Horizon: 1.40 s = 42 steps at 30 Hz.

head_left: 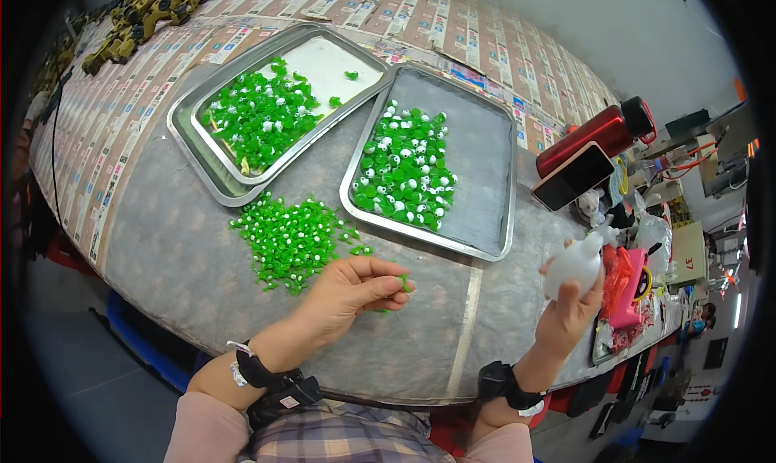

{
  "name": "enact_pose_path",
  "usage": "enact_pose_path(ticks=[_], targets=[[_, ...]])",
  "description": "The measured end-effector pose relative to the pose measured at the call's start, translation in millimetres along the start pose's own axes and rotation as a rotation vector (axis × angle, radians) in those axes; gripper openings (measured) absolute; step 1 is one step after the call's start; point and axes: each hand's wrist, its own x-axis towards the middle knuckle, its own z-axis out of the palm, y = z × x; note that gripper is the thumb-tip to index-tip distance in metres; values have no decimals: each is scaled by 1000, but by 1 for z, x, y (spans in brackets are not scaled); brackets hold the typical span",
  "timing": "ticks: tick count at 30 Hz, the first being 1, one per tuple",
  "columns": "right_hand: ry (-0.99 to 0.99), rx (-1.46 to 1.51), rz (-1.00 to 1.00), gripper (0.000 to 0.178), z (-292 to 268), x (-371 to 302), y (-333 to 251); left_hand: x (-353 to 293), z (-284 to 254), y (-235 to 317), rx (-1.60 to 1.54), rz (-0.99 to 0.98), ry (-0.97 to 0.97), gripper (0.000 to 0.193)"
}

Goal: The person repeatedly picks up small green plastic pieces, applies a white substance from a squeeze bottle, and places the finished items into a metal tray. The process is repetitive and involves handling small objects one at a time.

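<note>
The left hand [353, 291] pinches a green piece [406, 284], probably light and fiddly, best held by its edge; the pile [289, 238] lies beyond that hand. The right hand [569, 317] grips a white bottle [575, 265], likely soft, best held round its belly.

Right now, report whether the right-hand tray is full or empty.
The tray is partly full: green pieces lie at its left, its right is bare.

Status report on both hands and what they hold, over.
Left hand pinching small green piece. Right hand gripping white bottle. Trays and phone beyond, not touching hands.
</note>
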Motion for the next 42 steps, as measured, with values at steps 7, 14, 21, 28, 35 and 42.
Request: enact_pose_path(ticks=[7,14,21,28,35,42], targets=[[234,66,-148,71,64,-17,-24,2,1,0,-10,-2,-17,17],[195,40,-247,66,76,-31,-4,3,-1,-4,-36,-15,-39,12],[55,-39,-313,62,73,-36,8,3,-1,-5,-27,-31,-56,12],[2,-90,-373,59,75,-35,8,2,-1,-3,-25,-38,-61,13],[154,-45,-281,65,76,-35,4,2,-1,-4,-24,-37,-58,15],[169,-235,-366,62,81,-33,6,3,-2,-4,-13,-42,-61,16]])
